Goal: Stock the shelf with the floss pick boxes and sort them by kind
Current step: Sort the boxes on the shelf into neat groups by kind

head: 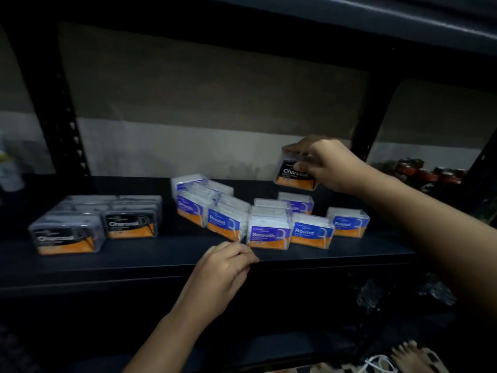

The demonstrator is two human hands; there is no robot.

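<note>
My right hand (326, 164) grips a black Charcoal floss pick box (293, 175) from above, held in the air over the right part of the dark shelf (161, 257). Two rows of Charcoal boxes (129, 224) stand at the shelf's left. In the middle sit blue and purple boxes mixed together: a Smooth box (269, 234) at the front, Round boxes (310, 232) beside it, and another Round box (349, 222) further right. My left hand (227, 267) hovers at the shelf's front edge, fingers loosely curled, holding nothing, just below a leaning Round box (223, 223).
Black upright posts (64, 109) frame the shelf bay, with an upper shelf (349, 20) overhead. Red-capped items (430, 172) lie in the neighbouring bay at the right. A white bottle (9, 170) stands at far left. A foot (411, 356) shows at bottom right.
</note>
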